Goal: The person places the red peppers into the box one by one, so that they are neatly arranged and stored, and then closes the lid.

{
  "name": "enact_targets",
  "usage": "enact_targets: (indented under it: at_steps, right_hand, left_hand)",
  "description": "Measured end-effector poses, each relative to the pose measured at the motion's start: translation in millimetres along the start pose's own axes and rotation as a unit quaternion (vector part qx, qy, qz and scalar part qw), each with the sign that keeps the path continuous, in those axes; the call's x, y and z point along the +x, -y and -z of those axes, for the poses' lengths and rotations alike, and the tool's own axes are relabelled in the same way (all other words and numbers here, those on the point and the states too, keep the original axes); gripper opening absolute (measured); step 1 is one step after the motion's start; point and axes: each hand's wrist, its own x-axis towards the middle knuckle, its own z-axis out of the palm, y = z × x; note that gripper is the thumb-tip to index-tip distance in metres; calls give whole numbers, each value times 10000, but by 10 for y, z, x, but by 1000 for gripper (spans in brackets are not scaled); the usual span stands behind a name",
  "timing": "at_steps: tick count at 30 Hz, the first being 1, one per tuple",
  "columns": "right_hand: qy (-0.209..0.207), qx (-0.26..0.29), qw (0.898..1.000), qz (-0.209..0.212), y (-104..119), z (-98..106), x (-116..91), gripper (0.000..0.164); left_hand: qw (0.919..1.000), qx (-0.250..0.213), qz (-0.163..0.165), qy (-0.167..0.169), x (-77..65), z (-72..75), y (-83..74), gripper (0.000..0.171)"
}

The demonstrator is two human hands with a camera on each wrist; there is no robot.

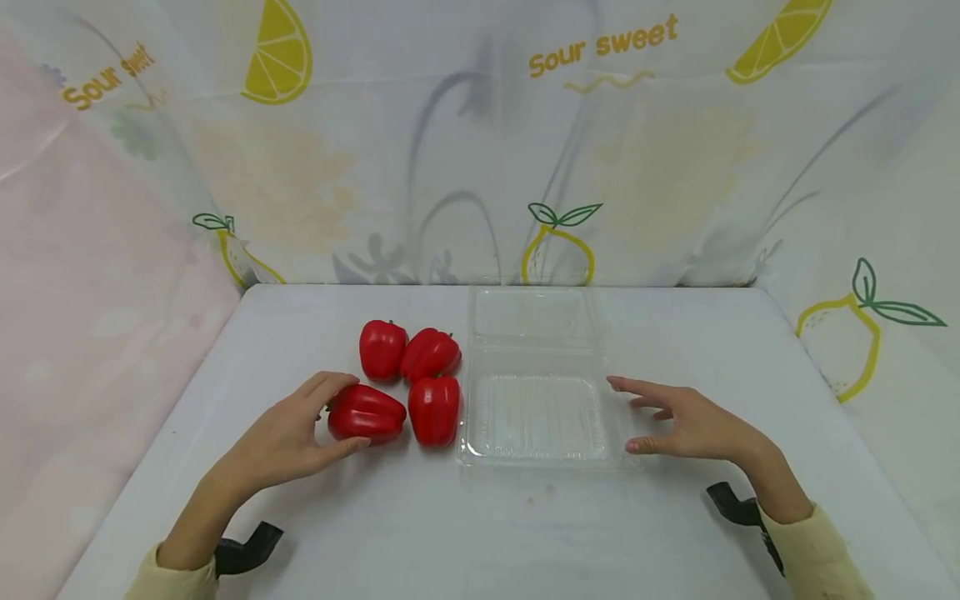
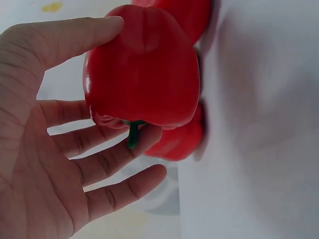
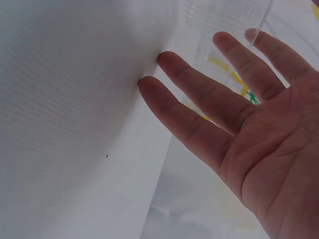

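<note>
My left hand (image 1: 294, 429) is around the stem end of a red bell pepper (image 1: 369, 414) lying on its side on the table. In the left wrist view the thumb (image 2: 94, 32) overlaps one side of this pepper (image 2: 144, 74). The fingers stretch out behind it and by its green stem (image 2: 132, 135), loosely extended; firm contact cannot be made out. Three more peppers sit close by: one upright (image 1: 383, 350), one tilted (image 1: 431, 356), one nearest the container (image 1: 435, 412). My right hand (image 1: 701, 423) is beside the clear plastic clamshell container (image 1: 467, 450), fingers spread, holding nothing.
The clamshell lies unfolded on the white table (image 1: 525, 533), its lid half (image 1: 534, 317) towards the back. A fabric backdrop (image 1: 465, 150) printed with lemons rises behind the table and along both sides. Black wrist mounts (image 1: 251, 550) show below the hands.
</note>
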Motion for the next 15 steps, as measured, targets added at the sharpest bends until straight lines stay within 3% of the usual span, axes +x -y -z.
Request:
enact_targets:
  at_steps: [15]
  right_hand:
    - [77, 72, 9999, -58, -21, 7, 17, 85]
  left_hand:
    - [9983, -355, -464, -44, 162, 71, -244, 70]
